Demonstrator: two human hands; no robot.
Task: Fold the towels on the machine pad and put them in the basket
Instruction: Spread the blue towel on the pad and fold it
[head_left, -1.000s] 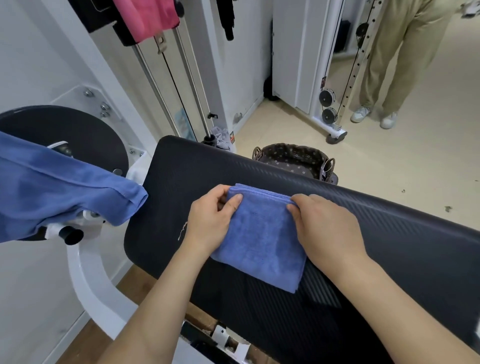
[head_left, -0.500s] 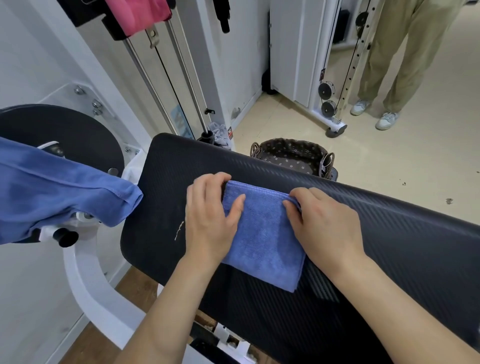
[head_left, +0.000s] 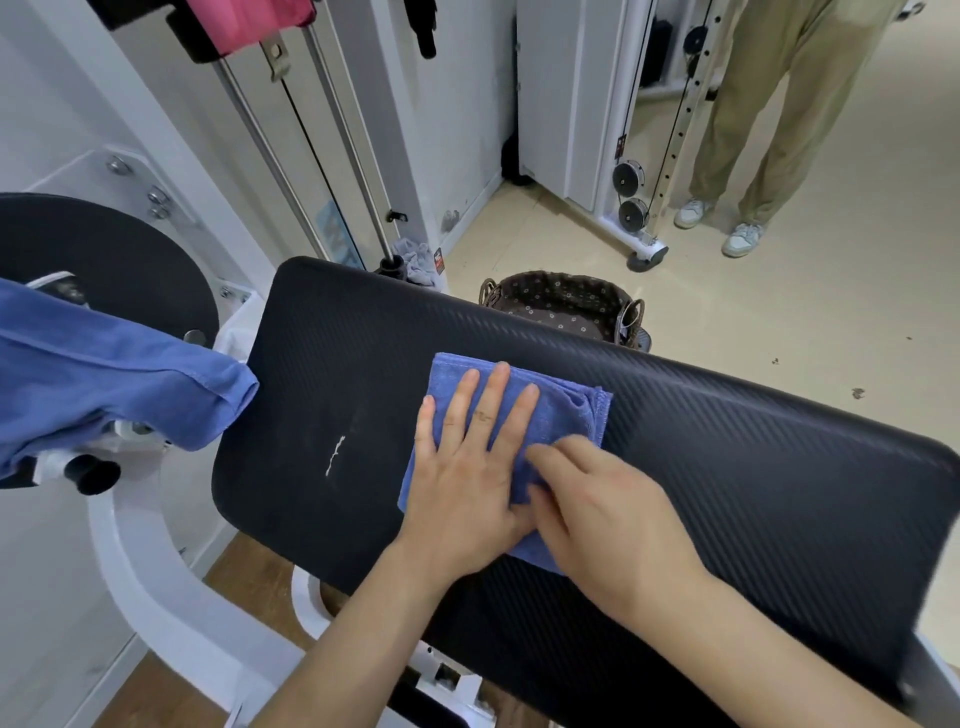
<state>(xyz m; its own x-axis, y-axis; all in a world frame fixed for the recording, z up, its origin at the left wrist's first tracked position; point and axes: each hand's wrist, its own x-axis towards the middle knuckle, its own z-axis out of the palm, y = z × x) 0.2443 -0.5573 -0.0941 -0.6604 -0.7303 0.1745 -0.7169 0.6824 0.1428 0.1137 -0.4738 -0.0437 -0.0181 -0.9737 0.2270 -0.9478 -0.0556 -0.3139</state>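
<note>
So the blue towel (head_left: 569, 410) is folded up small and laid on the black machine pad (head_left: 337, 374), close to its far edge. It's pressed down by the left hand (head_left: 467, 483), grip wide open, fingers straight and spread over the cloth. The right hand (head_left: 608, 514) is laid on the towel's near right part, touching the left hand, grip loose as well, nothing pinched as far as can be told (bit blurry). The basket (head_left: 561, 301) is parked on the floor (head_left: 779, 312) just behind the pad. Another blue cloth (head_left: 104, 384) is draped off to the left.

blue towel (head_left: 566, 405) under the hand, black ribbed pad (head_left: 753, 467), brown flowery basket (head_left: 561, 306) beyond it, pink cloth (head_left: 244, 23) up top
</note>
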